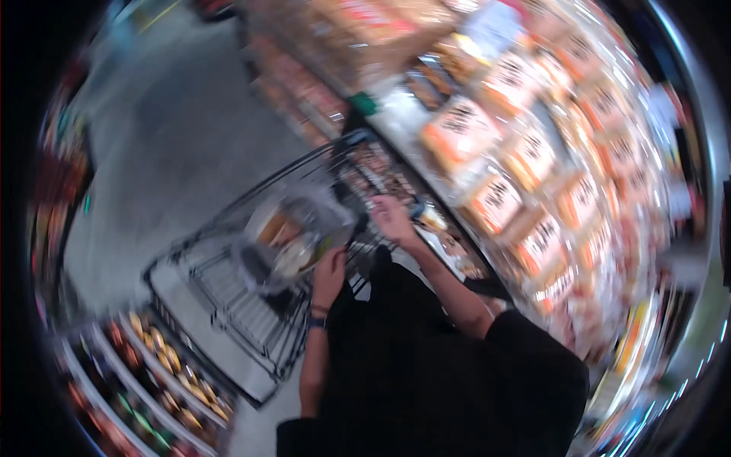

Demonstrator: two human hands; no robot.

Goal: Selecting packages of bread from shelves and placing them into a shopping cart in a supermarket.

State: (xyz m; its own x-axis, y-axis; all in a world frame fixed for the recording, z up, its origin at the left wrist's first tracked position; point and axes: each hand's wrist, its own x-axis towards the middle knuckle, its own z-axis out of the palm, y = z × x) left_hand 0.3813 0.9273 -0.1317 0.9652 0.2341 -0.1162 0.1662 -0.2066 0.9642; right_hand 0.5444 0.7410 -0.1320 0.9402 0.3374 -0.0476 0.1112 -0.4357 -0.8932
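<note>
A black wire shopping cart stands in front of me. In it lies a clear plastic bag with packaged food inside, among it a brown-topped pack and a pale round item. My left hand, with a dark band on its wrist, is at the near edge of the bag; blur hides whether its fingers grip the bag or the cart. My right hand is farther right, beside the cart's edge and next to a low shelf of packaged food. Its finger grip is too blurred to make out.
Along the right, a sloped display holds several wrapped loaf-like packs with printed labels. Cardboard boxes stand at the top. Shelves with bottles or jars are at lower left. Grey floor stretches beyond the cart.
</note>
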